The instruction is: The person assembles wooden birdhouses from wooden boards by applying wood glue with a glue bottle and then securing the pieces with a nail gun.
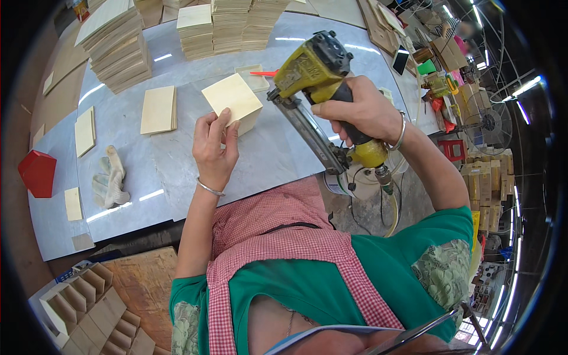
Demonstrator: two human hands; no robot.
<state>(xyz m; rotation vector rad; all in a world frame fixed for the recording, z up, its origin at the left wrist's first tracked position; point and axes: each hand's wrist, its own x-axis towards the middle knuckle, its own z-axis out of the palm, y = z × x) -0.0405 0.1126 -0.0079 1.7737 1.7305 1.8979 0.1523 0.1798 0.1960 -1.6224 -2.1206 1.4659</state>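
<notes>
Left hand steadies wooden box; right hand grips nail gun beside it.

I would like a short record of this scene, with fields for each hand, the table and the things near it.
left hand: left hand holds the wooden box on the table
right hand: right hand grips a yellow nail gun, nose by the box
table: flat panels, panel stacks, a glove, a red block
lower left: a divided wooden tray
</notes>
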